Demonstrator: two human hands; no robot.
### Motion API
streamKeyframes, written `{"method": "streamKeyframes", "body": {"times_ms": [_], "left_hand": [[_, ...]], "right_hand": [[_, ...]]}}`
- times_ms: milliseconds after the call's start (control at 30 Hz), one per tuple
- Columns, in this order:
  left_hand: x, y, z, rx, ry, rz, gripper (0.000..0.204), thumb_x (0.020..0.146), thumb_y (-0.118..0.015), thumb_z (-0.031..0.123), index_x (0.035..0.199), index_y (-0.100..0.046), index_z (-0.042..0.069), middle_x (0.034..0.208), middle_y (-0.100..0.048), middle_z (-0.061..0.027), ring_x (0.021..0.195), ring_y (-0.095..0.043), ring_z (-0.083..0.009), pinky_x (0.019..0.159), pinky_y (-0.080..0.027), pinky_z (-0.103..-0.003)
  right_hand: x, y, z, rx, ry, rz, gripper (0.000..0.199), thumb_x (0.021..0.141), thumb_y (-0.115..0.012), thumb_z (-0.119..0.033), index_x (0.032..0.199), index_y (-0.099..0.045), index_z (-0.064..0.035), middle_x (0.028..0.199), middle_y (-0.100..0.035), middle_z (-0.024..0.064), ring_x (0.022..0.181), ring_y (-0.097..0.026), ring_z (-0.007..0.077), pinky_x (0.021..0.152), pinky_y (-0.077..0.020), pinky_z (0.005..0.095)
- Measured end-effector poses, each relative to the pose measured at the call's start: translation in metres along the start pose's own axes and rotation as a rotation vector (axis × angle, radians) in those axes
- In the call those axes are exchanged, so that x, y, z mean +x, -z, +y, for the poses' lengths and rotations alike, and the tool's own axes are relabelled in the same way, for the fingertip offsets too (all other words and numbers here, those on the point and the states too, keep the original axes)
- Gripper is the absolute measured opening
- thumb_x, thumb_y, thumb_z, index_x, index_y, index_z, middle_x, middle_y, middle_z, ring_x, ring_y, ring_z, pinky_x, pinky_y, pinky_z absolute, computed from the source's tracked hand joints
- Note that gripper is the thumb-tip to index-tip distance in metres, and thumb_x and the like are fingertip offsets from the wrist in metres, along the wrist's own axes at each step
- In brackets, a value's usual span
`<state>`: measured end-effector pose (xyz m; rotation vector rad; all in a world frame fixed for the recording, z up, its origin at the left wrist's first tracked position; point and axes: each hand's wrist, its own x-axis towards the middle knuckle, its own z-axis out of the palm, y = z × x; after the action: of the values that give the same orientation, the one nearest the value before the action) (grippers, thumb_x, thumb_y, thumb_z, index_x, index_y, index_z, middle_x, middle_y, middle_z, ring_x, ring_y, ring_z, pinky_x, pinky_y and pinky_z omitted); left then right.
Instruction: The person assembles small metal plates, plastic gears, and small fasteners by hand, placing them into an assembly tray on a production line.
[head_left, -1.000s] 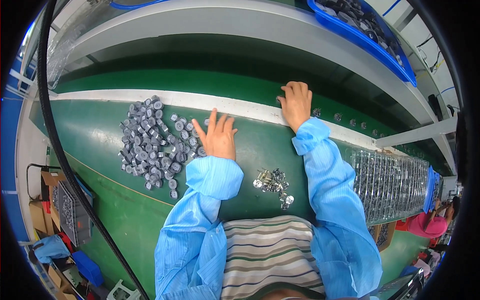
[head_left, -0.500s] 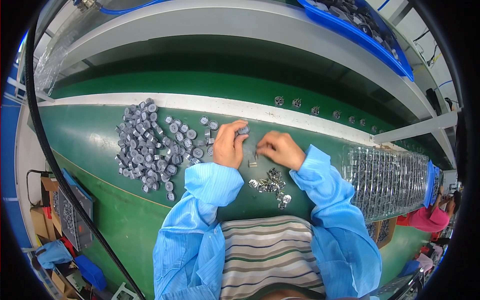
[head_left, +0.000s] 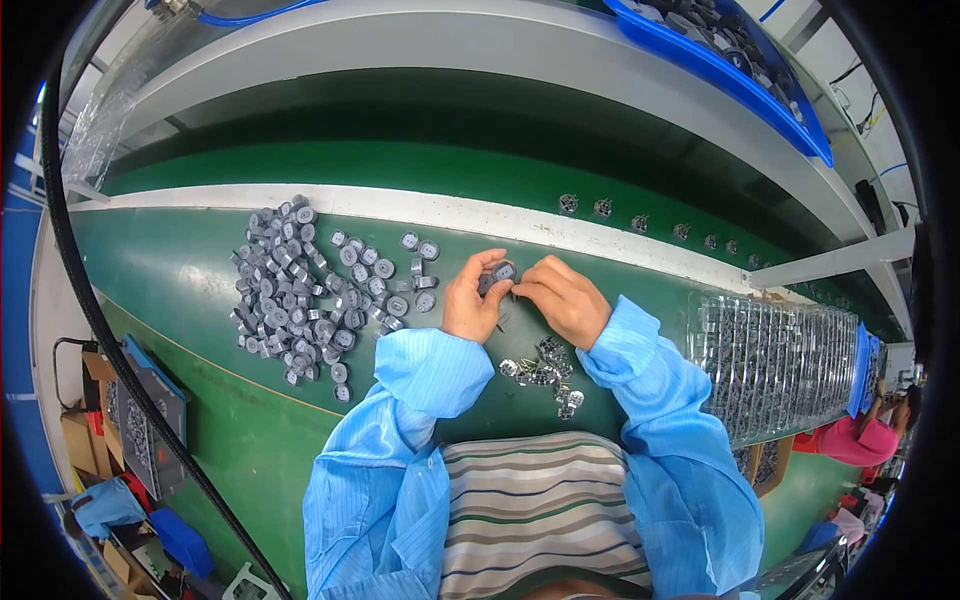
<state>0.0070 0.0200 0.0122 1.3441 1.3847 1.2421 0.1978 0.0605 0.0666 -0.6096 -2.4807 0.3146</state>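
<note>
Head view, looking down; clock read from where the hands meet, twelve pointing away from the body.

Left hand (head_left: 474, 304): grip curled closed round a grey round housing (head_left: 503, 271), thumb below, fingers wrapped about its far side. Housing sits at the clock's centre, held up off the green surface (head_left: 480, 412), face partly showing.

Right hand (head_left: 568, 303): grip drawn to a tight pinch at the thumb side of the housing. Cannot tell whether anything small lies between those fingertips, nor whether they touch the housing.

Around: heap of grey round housings (head_left: 280, 285) at nine o'clock, a few strays at ten. Cluster of shiny metal fittings with brass-coloured pins (head_left: 545, 372) at five, near the right wrist. Row of small metal-faced pieces (head_left: 640, 223) beyond the white rail (head_left: 400, 211), running from one toward three. Stacked clear trays (head_left: 775, 370) between three and four, well apart.

On handling, my judgement: left grip does best as a steady vise, housing face tipped up so its openings stay in sight. Right pinch should come in square to the face, pressing lightly until seated; a slanted push could bend a thin pin or roll the housing. Left thumb wants clearing from the face's edge.
</note>
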Motion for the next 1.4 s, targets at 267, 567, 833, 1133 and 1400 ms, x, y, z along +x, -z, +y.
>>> {"method": "streamKeyframes", "body": {"times_ms": [267,567,833,1133,1400], "left_hand": [[-0.001,-0.002,0.008,0.057,-0.042,0.050,0.046,0.082,-0.077,-0.005,0.125,-0.064,0.005,0.111,-0.073,-0.0136,0.099,-0.072,-0.0259,0.087,-0.056,-0.034],[0.000,0.002,0.012,0.214,-0.124,0.032,0.044,0.075,-0.081,-0.006,0.116,-0.068,0.005,0.109,-0.071,-0.0135,0.099,-0.071,-0.0299,0.084,-0.057,-0.037],[-0.002,-0.003,0.016,0.154,-0.106,0.053,0.051,0.075,-0.078,-0.010,0.122,-0.064,0.005,0.110,-0.072,-0.0145,0.100,-0.073,-0.0306,0.084,-0.059,-0.037],[-0.005,-0.001,0.018,0.212,-0.270,0.091,0.049,0.075,-0.076,-0.011,0.120,-0.064,0.005,0.110,-0.072,-0.0150,0.101,-0.071,-0.0309,0.085,-0.058,-0.038],[0.000,-0.001,0.030,0.261,-0.582,0.143,0.043,0.077,-0.073,-0.012,0.116,-0.065,0.002,0.108,-0.070,-0.0154,0.096,-0.069,-0.0320,0.082,-0.056,-0.039]], "right_hand": [[-0.016,-0.025,0.020,0.316,-0.687,0.210,0.015,0.084,-0.076,0.001,0.098,-0.075,-0.0020,0.084,-0.061,0.0086,0.062,-0.062,0.0189,0.059,-0.0513,0.0336],[-0.013,-0.012,0.028,0.118,-0.427,0.115,0.016,0.082,-0.077,0.001,0.097,-0.076,-0.0038,0.096,-0.063,0.0094,0.076,-0.066,0.0229,0.072,-0.0538,0.0355],[0.006,-0.023,0.012,0.693,-0.609,0.208,0.011,0.084,-0.078,0.001,0.094,-0.074,-0.0021,0.099,-0.066,0.0033,0.082,-0.059,0.0119,0.070,-0.0483,0.0281],[0.014,-0.023,-0.003,0.312,-0.394,0.252,0.018,0.083,-0.074,0.003,0.097,-0.067,-0.0033,0.098,-0.066,0.0075,0.083,-0.063,0.0209,0.068,-0.0508,0.0314],[0.033,-0.004,0.029,1.123,-0.866,-0.164,0.019,0.098,-0.060,0.003,0.117,-0.064,0.0036,0.095,-0.071,0.0056,0.074,-0.063,0.0080,0.064,-0.0496,0.0212]]}}
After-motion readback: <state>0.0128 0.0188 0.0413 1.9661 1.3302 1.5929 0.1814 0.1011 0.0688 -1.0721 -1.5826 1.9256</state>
